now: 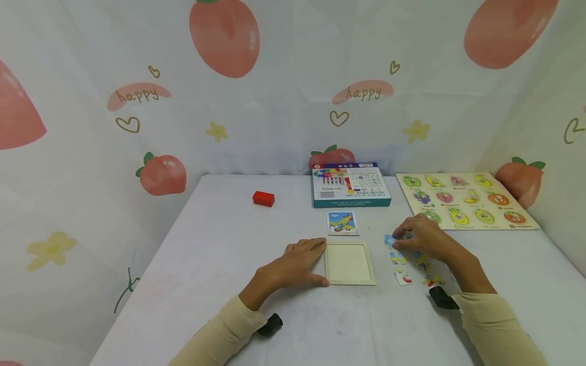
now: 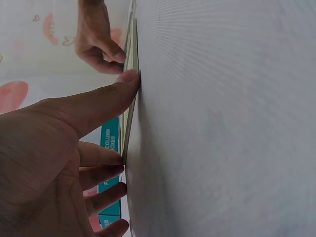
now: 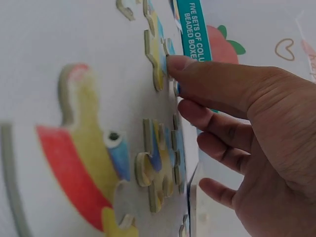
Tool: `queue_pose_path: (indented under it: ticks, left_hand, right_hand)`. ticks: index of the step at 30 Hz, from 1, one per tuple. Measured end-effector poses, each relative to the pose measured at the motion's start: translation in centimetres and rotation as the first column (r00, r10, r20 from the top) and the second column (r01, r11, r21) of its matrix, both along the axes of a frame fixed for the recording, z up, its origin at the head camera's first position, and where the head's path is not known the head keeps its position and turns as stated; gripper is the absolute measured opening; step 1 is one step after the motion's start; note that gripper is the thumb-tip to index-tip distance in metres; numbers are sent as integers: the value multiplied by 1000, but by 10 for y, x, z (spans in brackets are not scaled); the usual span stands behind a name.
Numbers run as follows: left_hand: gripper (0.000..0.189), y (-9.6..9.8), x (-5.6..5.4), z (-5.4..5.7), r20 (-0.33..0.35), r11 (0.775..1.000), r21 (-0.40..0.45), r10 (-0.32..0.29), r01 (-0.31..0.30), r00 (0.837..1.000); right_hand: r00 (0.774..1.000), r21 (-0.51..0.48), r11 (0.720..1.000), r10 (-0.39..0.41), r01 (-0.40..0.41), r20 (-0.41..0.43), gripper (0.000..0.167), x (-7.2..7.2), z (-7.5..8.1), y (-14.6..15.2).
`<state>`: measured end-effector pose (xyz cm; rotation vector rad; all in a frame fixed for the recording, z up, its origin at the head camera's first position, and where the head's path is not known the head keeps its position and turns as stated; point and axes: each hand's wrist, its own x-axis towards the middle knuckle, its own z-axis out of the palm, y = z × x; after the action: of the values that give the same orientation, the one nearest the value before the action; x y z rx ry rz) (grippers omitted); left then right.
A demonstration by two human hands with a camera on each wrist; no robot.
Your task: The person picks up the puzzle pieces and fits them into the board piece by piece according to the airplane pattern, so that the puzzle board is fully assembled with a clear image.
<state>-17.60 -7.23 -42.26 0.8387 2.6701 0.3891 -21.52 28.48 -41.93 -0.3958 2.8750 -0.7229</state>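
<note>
A shallow wooden puzzle tray (image 1: 350, 263) with a raised rim lies flat on the white table. My left hand (image 1: 299, 262) rests at its left side, thumb at the near corner and index finger at the far one, fingers spread. To the tray's right lie several jigsaw pieces (image 1: 398, 257), printed in blue, yellow and red. My right hand (image 1: 423, 236) is over them, its thumb and index finger pinching the sides of a blue puzzle piece (image 1: 389, 240) at the far left of the group. The hand hides part of the other pieces.
Behind the tray lies a square airplane picture (image 1: 343, 223). Farther back are a boxed set (image 1: 351, 185) and a red block (image 1: 263, 199). A fruit puzzle board (image 1: 467, 201) lies at the back right, just beyond my right hand. A printed cloth (image 1: 274, 117) hangs behind the table.
</note>
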Motion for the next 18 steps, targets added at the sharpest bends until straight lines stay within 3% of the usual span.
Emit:
queue_pose_path:
  ticks: [10,18]
  left_hand:
    - [98,0,1,3,0,1000,-7,-8,8,1000]
    - [99,0,1,2,3,1000,-12,-5,5,1000]
  right_hand:
    - [1000,-10,1000,-10,9,-5,38,1,2,-5]
    - [998,-21,998,55,-56,-42,33,3,3,-28]
